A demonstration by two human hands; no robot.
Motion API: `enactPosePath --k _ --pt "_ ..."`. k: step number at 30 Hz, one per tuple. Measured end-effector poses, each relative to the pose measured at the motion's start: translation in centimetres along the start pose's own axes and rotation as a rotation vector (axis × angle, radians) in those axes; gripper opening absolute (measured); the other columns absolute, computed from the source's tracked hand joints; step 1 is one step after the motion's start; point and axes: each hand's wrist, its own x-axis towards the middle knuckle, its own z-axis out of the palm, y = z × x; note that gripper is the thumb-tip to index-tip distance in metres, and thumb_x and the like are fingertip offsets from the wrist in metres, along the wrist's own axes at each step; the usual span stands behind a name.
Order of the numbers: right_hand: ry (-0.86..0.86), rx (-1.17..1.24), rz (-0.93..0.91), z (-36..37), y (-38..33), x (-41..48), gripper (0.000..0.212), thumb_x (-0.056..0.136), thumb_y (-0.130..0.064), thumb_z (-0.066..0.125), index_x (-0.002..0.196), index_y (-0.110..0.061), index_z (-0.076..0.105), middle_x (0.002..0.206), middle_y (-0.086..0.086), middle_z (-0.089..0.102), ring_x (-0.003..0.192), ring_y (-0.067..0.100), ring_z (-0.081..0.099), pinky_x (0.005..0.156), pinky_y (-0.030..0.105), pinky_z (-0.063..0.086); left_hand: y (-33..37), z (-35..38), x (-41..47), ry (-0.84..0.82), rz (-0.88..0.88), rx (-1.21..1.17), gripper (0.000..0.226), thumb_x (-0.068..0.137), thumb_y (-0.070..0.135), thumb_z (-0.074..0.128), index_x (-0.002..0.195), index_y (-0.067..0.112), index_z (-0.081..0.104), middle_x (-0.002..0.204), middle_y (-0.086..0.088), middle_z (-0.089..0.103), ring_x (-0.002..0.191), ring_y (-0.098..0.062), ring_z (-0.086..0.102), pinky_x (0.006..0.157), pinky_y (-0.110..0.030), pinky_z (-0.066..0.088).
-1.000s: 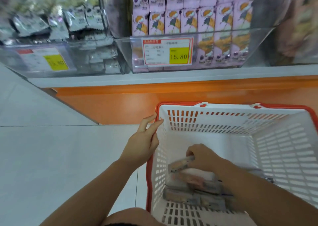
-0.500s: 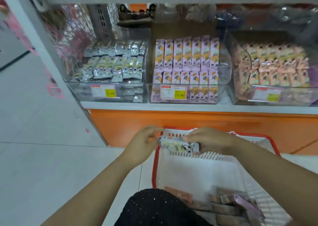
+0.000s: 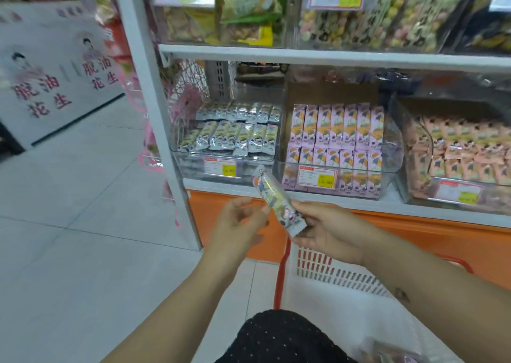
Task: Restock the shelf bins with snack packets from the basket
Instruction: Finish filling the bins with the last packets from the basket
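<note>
I hold a long silver snack packet point(image 3: 273, 201) with a cartoon print, tilted up to the left in front of the lowest shelf. My right hand point(image 3: 326, 230) pinches its lower end. My left hand point(image 3: 237, 224) is just left of it, fingers loosely curled, thumb tip at the packet's edge. Below my right arm stands the white basket point(image 3: 345, 278) with a red rim, and blurred packets point(image 3: 392, 354) lie in its bottom corner. The left clear bin point(image 3: 235, 137) holds matching silver packets.
A middle bin point(image 3: 337, 130) holds pink packets and a right bin point(image 3: 456, 147) peach ones, each with a price tag. The white shelf post point(image 3: 154, 108) rises at left. An orange base panel point(image 3: 414, 235) runs under the shelf. My knee point(image 3: 276, 337) is at the bottom.
My right hand lifted a packet out of the basket up to the shelf front. My left hand left the basket rim and came to the packet. The view rose from the basket to the shelves.
</note>
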Motion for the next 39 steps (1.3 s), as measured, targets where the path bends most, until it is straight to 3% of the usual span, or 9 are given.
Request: enactPosePath --k 6,9,11,14,17,19,27,33,39 --pt "-0.014 -0.243 -0.141 4.2 -1.2 2.0 0.019 0.095 -0.021 0.054 0.108 -0.009 0.063 0.096 0.009 0.069 0.084 0.019 0.067 0.079 0.030 0.056 0.9 -0.8 0.7 0.077 -0.008 -0.236 0.019 0.088 0.012 0.063 0.105 0.017 0.055 0.092 -0.005 0.068 0.085 -0.017 0.067 0.081 -0.032 0.053" --pt "0.089 -0.720 -0.297 4.3 -3.4 3.4 0.028 0.092 -0.028 0.059 0.117 -0.016 0.063 0.116 0.006 0.066 0.103 0.018 0.064 0.096 0.034 0.050 1.9 -2.3 2.4 0.116 -0.032 -0.313 0.022 0.087 0.007 0.063 0.107 0.013 0.054 0.098 -0.015 0.065 0.079 -0.020 0.067 0.074 -0.030 0.057" --pt "0.214 -1.069 -0.439 3.5 -5.2 4.8 0.043 0.092 -0.033 0.058 0.132 -0.018 0.053 0.135 0.003 0.053 0.120 0.017 0.052 0.100 0.028 0.040 2.7 -3.8 4.5 0.207 0.021 -0.186 0.022 0.087 0.010 0.065 0.106 0.013 0.054 0.099 -0.016 0.065 0.076 -0.019 0.066 0.074 -0.032 0.055" --pt "0.341 -1.426 -0.486 1.7 -6.4 7.1 0.066 0.094 -0.034 0.056 0.149 -0.014 0.027 0.153 0.010 0.026 0.139 0.026 0.029 0.113 0.034 0.025 5.0 -6.3 8.1 0.365 0.161 0.153 0.030 0.087 0.020 0.066 0.113 0.014 0.054 0.101 -0.006 0.067 0.082 -0.018 0.064 0.081 -0.035 0.051" --pt "0.314 -1.618 -0.376 1.2 -5.2 8.3 0.089 0.092 -0.038 0.057 0.152 -0.011 -0.002 0.148 0.014 0.031 0.133 0.031 0.034 0.115 0.041 0.022 7.0 -8.3 11.5 0.481 0.258 0.403 0.035 0.089 0.025 0.064 0.120 0.011 0.054 0.105 0.002 0.059 0.086 -0.015 0.059 0.058 -0.015 0.042" --pt "0.339 -1.756 -0.374 0.9 -4.4 8.7 0.098 0.090 -0.042 0.058 0.150 -0.009 -0.013 0.144 0.013 0.036 0.131 0.030 0.035 0.116 0.043 0.018 7.6 -8.8 13.6 0.528 0.264 0.501 0.034 0.091 0.023 0.062 0.121 0.008 0.054 0.106 -0.001 0.060 0.081 -0.015 0.056 0.056 -0.017 0.039" --pt "0.367 -1.835 -0.414 0.9 -4.2 8.8 0.107 0.085 -0.048 0.061 0.149 -0.009 -0.016 0.144 0.008 0.034 0.135 0.025 0.029 0.118 0.042 0.010 7.6 -8.4 19.2 0.632 0.211 0.669 0.024 0.096 0.017 0.052 0.117 0.006 0.056 0.114 -0.010 0.064 0.095 -0.023 0.056 0.074 -0.022 0.032" --pt "0.362 -1.827 -0.395 0.9 -4.1 9.1 0.110 0.085 -0.046 0.062 0.148 -0.009 -0.020 0.149 0.008 0.028 0.139 0.025 0.022 0.120 0.043 0.006 6.4 -8.7 21.1 0.510 0.157 0.949 0.029 0.097 0.008 0.039 0.119 0.010 0.058 0.109 -0.019 0.064 0.091 -0.034 0.062 0.069 -0.033 0.043" --pt "0.361 -1.825 -0.419 0.7 -4.0 9.3 0.107 0.085 -0.041 0.062 0.148 -0.009 -0.019 0.147 0.008 0.028 0.138 0.025 0.022 0.120 0.043 0.004 6.9 -9.3 21.1 0.375 0.140 1.118 0.038 0.097 0.002 0.036 0.127 0.011 0.056 0.116 -0.018 0.062 0.076 -0.028 0.054 0.066 -0.032 0.042"
